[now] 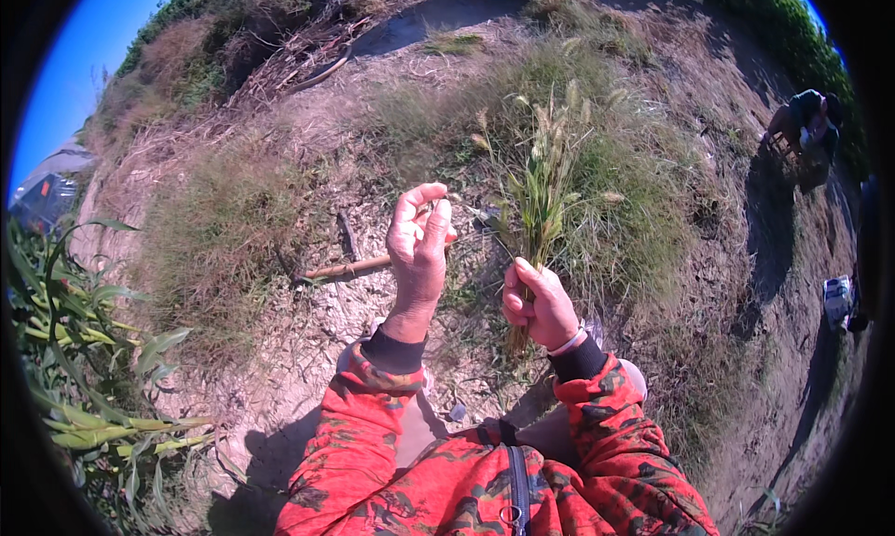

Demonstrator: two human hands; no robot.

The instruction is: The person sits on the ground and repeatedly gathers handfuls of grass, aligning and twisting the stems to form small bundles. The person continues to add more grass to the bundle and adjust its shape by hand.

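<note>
A bundle of green and yellowing bristle grass (542,200), with fuzzy seed heads at the top, stands upright in the fist of my right hand (542,304). The stem ends stick out below that fist. To the left, level with the bundle's middle, my left hand (421,239) is raised with bent fingers, thumb and forefinger tips close together. Something thin and pale shows by those fingertips; whether it is pinched there is unclear. A wooden stick or tool handle (349,267) lies on the ground, its right end hidden behind my left hand.
Wispy grass clumps (210,256) cover the dry soil on both sides. Leafy corn-like stalks (105,424) lie at the left, and a heap of dry branches (294,67) is farther off. At the right, a person (807,127) bends over, with a white package (837,302) lower down.
</note>
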